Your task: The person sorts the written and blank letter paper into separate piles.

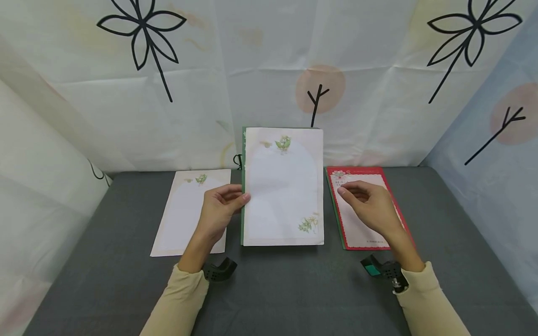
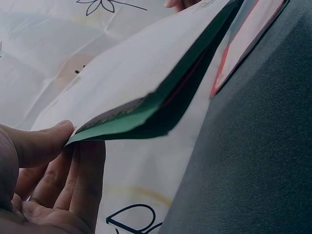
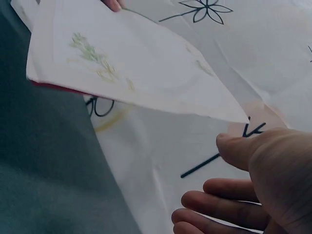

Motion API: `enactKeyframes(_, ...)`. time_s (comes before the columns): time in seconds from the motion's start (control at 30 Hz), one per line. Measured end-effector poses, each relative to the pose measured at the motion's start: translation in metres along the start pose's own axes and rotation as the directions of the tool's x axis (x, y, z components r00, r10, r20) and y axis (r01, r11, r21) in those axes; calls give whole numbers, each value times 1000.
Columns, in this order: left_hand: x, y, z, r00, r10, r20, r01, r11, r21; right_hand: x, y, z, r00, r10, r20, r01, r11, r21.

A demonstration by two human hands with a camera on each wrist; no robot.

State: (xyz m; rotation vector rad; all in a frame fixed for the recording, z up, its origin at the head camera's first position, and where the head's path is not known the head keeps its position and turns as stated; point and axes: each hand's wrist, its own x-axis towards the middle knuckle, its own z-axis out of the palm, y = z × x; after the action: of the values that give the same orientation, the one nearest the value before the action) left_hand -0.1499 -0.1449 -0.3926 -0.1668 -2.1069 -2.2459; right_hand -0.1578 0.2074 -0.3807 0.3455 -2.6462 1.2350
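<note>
My left hand (image 1: 218, 205) pinches the left edge of a stack of decorative paper (image 1: 283, 186), thumb on the front and fingers behind. Its front sheet is pale with green floral prints at the top and lower right. In the left wrist view green sheets (image 2: 146, 114) show under the white one, slightly fanned; the right wrist view shows a red edge below. The stack is raised over the table. My right hand (image 1: 370, 205) holds nothing; its fingers are loosely bent above a red-bordered sheet (image 1: 361, 219), apart from the stack's right edge.
A pale floral sheet (image 1: 180, 219) lies on the dark grey table (image 1: 277, 294) at the left. Green paper edges show under the red-bordered sheet on the right. Behind the table hangs a white cloth (image 1: 260, 56) with black plant drawings.
</note>
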Motion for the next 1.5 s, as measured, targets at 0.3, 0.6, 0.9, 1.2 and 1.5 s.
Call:
enactKeyframes(0.3,0,-3,4,1000,2,22,-1,1000,-29,-3,-8,19,994,4,112,-18,993,119)
enactKeyframes(0.6,-2,-4,8,999,-14,39,15,1000,-28,-3,-11,29,986,18,168,-68,954,293)
enactKeyframes(0.9,-2,-5,10,999,-19,43,21,999,-29,-4,-12,35,988,-15,156,-62,876,478)
enactKeyframes(1.2,-2,-5,14,1000,9,29,-8,1000,-24,-5,-12,37,996,-35,78,-8,870,493)
enactKeyframes(1.5,-3,-7,19,998,66,-22,-64,994,83,-5,-12,38,999,-18,51,-9,876,483)
